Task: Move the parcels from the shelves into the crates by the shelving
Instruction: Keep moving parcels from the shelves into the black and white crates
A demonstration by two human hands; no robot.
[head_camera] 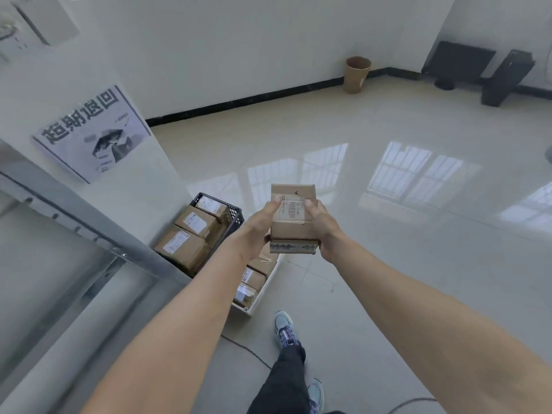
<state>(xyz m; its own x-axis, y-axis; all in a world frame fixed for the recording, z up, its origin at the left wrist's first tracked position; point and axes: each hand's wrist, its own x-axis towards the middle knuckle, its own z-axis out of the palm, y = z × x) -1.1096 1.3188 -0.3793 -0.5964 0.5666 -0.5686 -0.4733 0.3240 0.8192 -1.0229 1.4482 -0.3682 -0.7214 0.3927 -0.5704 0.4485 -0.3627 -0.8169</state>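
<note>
**1. Grip state.** My left hand [263,223] and my right hand [322,226] both grasp one cardboard parcel [291,231]. The left hand grips its left side and the right hand its right side. Each thumb lies on the top face, one at either edge of the white label [289,211]. The other fingers curl underneath and are hidden.

**2. Parcel position.** The parcel is held level in the air, clear of the floor [388,264], with both forearms stretched forward. It is above the far end of the white crate [257,303] and just right of the black crate [236,212]. Printed tape runs across the face nearest me.

**3. Crates.** Both crates stand on the floor against the end of the shelving [98,234], the black crate beyond the white one. The black crate holds three brown parcels [195,224] in a row, labels up, from its near wall to its far wall. The white crate holds at least two more boxes [252,277]; my left forearm covers part of it.

**4. Surroundings.** A poster [92,135] with large characters hangs on the shelving's white end panel. A brown waste bin [357,74] stands against the far wall. My blue shoe [284,328] is on the floor near the white crate's near corner.
</note>
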